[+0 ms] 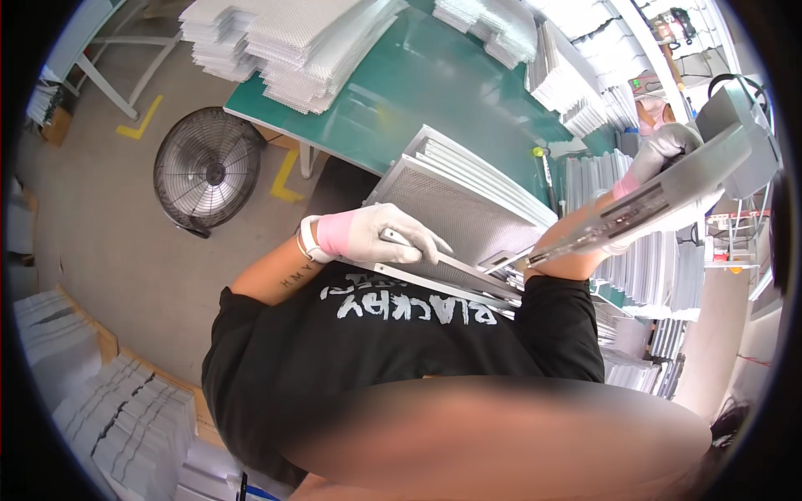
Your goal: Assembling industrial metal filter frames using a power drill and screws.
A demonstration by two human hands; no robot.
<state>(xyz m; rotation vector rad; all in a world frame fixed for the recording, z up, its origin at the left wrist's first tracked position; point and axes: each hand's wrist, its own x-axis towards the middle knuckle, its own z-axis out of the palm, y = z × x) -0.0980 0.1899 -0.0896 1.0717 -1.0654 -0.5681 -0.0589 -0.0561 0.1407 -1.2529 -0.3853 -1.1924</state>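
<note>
My left hand [386,235], in a white glove with a pink cuff, is closed on a thin silvery metal frame bar [468,273] in front of my chest. My right hand [664,154], gloved the same way, grips a long grey hand tool [668,192] whose exact kind I cannot make out. Its narrow end points down and left, near the bar's right end, where my forearm partly shows behind it. Just beyond my left hand, a grey mesh panel [455,213] leans with several white-edged framed panels [493,179] against the green table.
Stacks of white mesh sheets [292,50] lie on the green table [434,83], with more piles at its far side. A black fan [209,167] stands on the floor at left. White panels [643,250] stand in rows at right; stacked sheets [125,417] fill the lower left.
</note>
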